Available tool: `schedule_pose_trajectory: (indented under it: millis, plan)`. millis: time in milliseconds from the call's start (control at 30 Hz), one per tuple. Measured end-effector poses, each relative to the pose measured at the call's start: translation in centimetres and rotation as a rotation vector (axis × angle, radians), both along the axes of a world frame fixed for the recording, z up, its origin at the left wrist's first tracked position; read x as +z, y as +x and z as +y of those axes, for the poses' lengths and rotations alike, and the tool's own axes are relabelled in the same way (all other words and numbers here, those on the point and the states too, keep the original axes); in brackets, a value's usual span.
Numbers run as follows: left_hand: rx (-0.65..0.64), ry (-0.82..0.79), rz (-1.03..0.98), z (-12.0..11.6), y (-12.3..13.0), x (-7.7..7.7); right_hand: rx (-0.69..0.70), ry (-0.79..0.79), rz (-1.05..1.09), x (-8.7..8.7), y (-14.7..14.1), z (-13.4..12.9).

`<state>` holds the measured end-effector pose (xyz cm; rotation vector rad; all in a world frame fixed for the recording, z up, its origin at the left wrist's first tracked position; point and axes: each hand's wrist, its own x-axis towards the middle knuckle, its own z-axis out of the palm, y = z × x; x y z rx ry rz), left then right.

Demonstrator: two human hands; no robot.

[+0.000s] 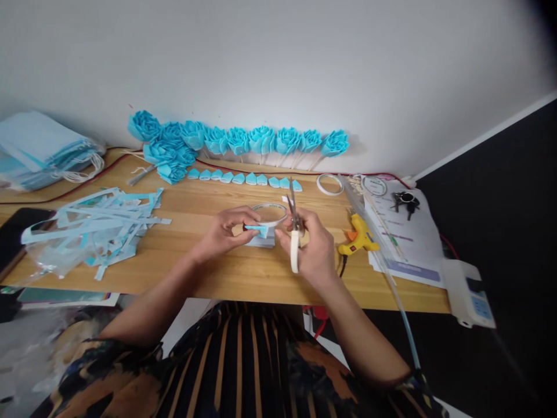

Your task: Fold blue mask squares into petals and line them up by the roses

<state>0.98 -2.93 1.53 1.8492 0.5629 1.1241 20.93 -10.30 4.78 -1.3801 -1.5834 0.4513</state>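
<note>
Between the thumb and fingers of my left hand (230,229) is a small folded piece of blue fabric (260,230). My right hand (315,244) grips a pair of scissors (295,241) by the white handles, its blades pointing up and away from me. Just beyond the blue piece lies a roll of tape (274,213) on the wooden table. Under my left fingertips sits a small stack of pale cut pieces (263,241), partly hidden. Farther back, a row of folded blue petals (238,179) runs across the table.
Blue fabric roses (261,139) on sticks lean along the wall. Cut strips (126,226) and a phone (21,232) lie left, below stacked blue sheets (39,145). A yellow glue gun (359,235), another tape roll (329,184), papers (404,232) and keys (407,200) are right.
</note>
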Motion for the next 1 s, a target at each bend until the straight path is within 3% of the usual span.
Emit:
schedule_pose_trajectory:
  millis: [267,467,700,1000]
  plan:
    - [0.012,0.113,0.050,-0.1,0.1,0.2,-0.027,0.073,-0.156,-1.1,-0.2,0.6]
    - [0.037,0.098,0.081,-0.2,0.0,0.1,-0.012,0.089,-0.188,-1.3,0.0,0.6]
    - [0.015,0.108,0.065,-0.1,0.0,0.0,0.020,-0.111,0.144,-0.3,0.0,0.7]
    - [0.026,0.050,0.028,0.1,-0.2,0.3,0.127,-0.248,0.462,0.5,1.5,0.9]
